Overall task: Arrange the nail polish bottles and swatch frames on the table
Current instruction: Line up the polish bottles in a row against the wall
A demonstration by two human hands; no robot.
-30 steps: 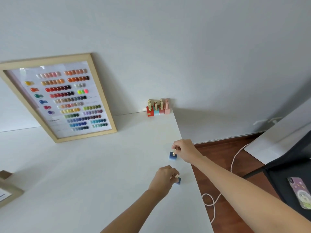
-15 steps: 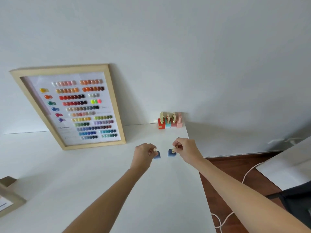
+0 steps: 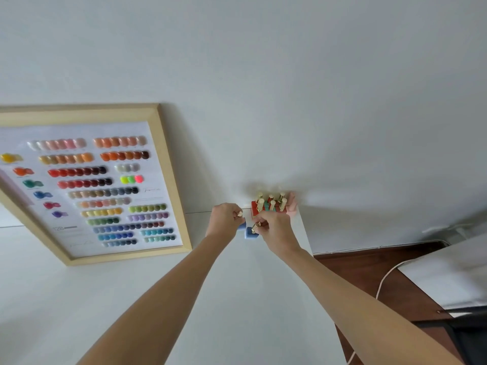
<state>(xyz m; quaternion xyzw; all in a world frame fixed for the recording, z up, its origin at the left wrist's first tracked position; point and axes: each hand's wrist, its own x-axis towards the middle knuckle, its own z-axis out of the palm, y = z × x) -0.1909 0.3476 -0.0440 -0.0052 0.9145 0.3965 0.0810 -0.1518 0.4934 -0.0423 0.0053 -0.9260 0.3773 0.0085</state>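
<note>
Both hands are at the far right corner of the white counter (image 3: 158,299), each pinching the gold cap of a small blue nail polish bottle. The left hand (image 3: 222,222) holds the left blue bottle (image 3: 241,226) and the right hand (image 3: 274,230) holds the right blue bottle (image 3: 250,233); the two bottles sit just beside each other, at about 7 o'clock from the bottle cluster (image 3: 272,205). That cluster of red, teal and pink bottles with gold caps stands against the wall (image 3: 290,88) at the counter's back corner.

The likely trouble is crowding. The right hand is already touching or nearly touching the front row of the cluster, so a knuckle brushing a tall cap could tip one bottle into its neighbours. The cluster also stands close to the counter's right edge at 3 o'clock, with bare wooden floor (image 3: 369,272) below, so a nudged bottle could go over. A grip on the caps alone lets each bottle swing or slip, so it could land tilted.

The large swatch frame (image 3: 168,180) leans on the wall at 9 o'clock from the hands, well apart from them. On its chart I can make out "128" near the lower left; the other captions and a scripted line are too small to read. No bottle label is legible.
</note>
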